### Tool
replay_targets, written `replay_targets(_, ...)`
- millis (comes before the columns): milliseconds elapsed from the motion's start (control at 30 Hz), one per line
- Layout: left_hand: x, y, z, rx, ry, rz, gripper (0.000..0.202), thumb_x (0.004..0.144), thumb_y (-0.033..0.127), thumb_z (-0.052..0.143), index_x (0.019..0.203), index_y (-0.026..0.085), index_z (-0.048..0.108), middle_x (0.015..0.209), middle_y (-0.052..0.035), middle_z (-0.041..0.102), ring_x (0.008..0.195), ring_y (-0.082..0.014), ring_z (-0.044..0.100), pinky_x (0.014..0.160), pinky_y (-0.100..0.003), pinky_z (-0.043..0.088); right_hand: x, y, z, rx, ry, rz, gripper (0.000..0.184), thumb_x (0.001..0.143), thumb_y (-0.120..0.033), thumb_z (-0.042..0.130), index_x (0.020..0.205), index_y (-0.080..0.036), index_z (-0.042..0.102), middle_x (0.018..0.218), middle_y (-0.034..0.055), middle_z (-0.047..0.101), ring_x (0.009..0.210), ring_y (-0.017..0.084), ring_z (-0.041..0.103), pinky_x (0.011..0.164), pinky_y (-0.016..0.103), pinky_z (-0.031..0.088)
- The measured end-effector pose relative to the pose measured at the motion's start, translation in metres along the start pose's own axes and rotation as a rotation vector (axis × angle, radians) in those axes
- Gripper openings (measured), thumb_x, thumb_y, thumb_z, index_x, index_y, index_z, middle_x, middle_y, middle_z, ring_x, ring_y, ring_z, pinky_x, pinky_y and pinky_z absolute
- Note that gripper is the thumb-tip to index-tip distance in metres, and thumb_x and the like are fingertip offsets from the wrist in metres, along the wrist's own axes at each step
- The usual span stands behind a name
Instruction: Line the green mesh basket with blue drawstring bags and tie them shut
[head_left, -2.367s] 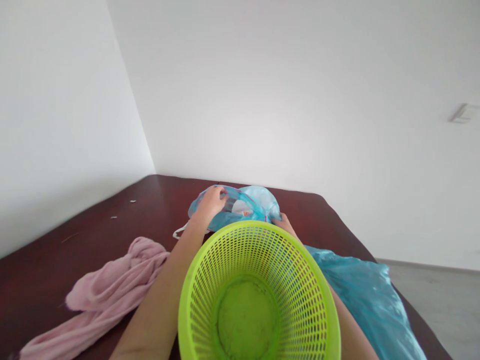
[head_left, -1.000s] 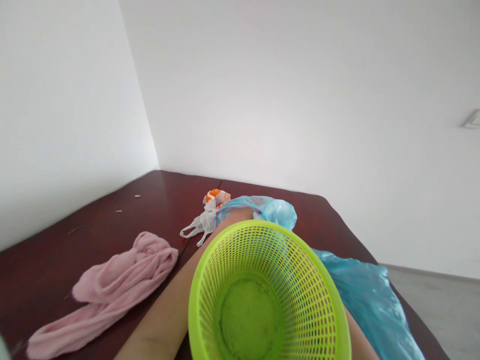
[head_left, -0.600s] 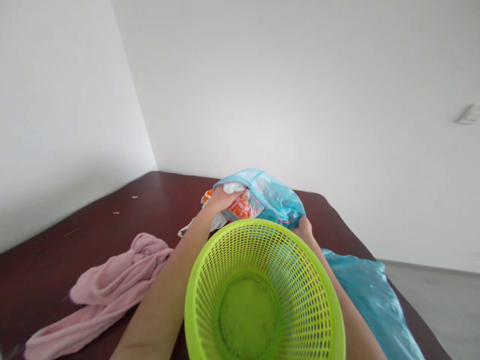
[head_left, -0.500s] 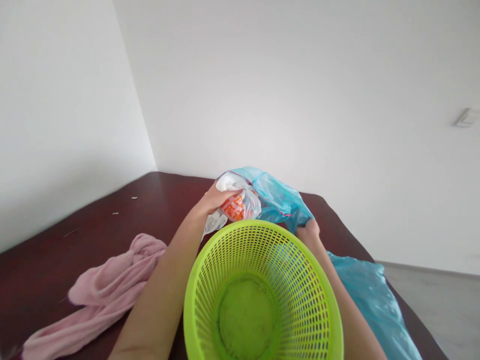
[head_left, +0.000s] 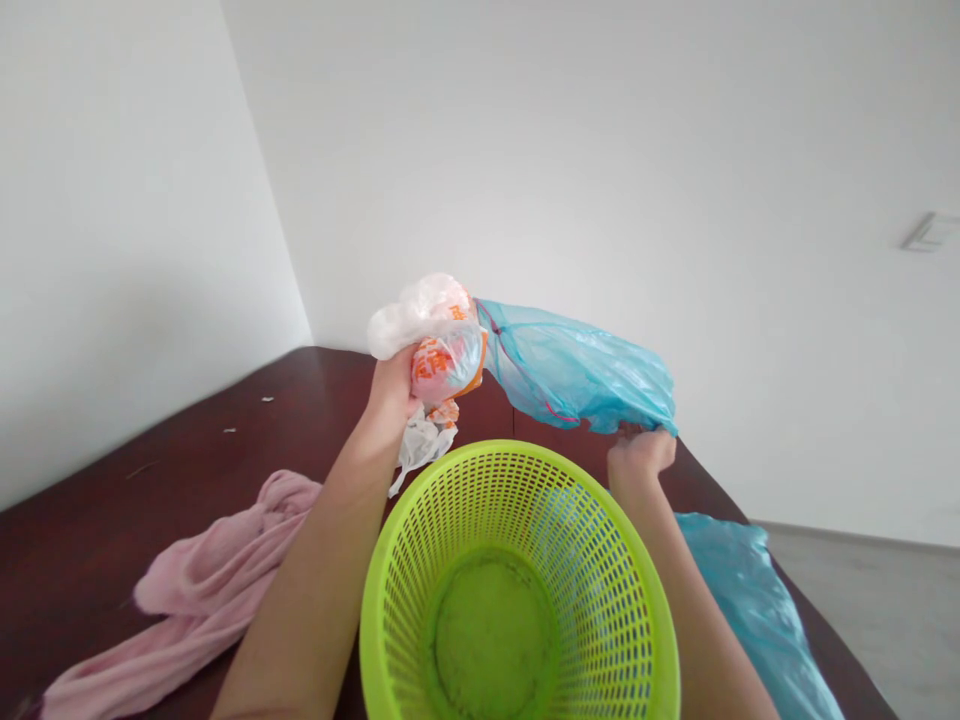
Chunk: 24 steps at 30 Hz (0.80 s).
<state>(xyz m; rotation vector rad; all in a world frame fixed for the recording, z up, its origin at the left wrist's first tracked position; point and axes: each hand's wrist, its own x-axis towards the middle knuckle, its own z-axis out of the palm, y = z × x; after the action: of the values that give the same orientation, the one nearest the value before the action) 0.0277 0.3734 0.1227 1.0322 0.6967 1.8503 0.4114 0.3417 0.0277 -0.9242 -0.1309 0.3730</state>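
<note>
My left hand (head_left: 395, 383) is closed around a crumpled white plastic bag (head_left: 442, 320) with orange print, raised over the far part of the table. A blue plastic bag (head_left: 577, 365) with a reddish drawstring stretches away to the right of it. My right hand (head_left: 641, 452) grips the far end of that blue bag in a fist. The two bags meet near the middle, and I cannot tell whether the white one is still partly inside the blue one. Between my forearms stands a green plastic basket (head_left: 495, 630) with slotted walls and nothing in it.
A pink cloth (head_left: 217, 560) lies bunched on the dark red table (head_left: 300, 420) at the left. Another blue plastic bag (head_left: 750, 600) spreads by the right edge. White walls close off the back and left; small white scraps (head_left: 268, 399) lie at the far left.
My left hand has moved up and left with the white bag, which shows much more. My right hand has shifted right, and the blue bag is stretched out longer between them.
</note>
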Motion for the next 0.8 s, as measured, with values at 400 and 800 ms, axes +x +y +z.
replay_targets(400, -0.012, 0.001, 0.008, 0.044, 0.077, 0.156, 0.027, 0.075, 0.036, 0.093, 0.087, 0.021, 0.074, 0.083, 0.0026, 0.078, 0.072, -0.0162, 0.070, 0.069, -0.028, 0.058, 0.006, -0.025, -0.006, -0.151, 0.042, -0.401, 0.039, 0.090, -0.027, 0.051, 0.128, -0.032, 0.042, 0.128, 0.0065, 0.058, 0.126, 0.028, 0.070, 0.122, 0.057, 0.057)
replay_targets(800, -0.027, -0.016, 0.017, 0.367, -0.248, 0.222, 0.050, 0.095, 0.033, 0.076, 0.143, 0.020, 0.086, 0.137, -0.0126, 0.088, 0.128, -0.0326, 0.084, 0.113, -0.046, 0.066, -0.066, -0.073, 0.000, -0.480, -0.726, -1.150, 0.044, 0.109, -0.039, 0.072, 0.151, -0.029, 0.072, 0.174, 0.0146, 0.063, 0.162, 0.040, 0.058, 0.137, 0.075, 0.039)
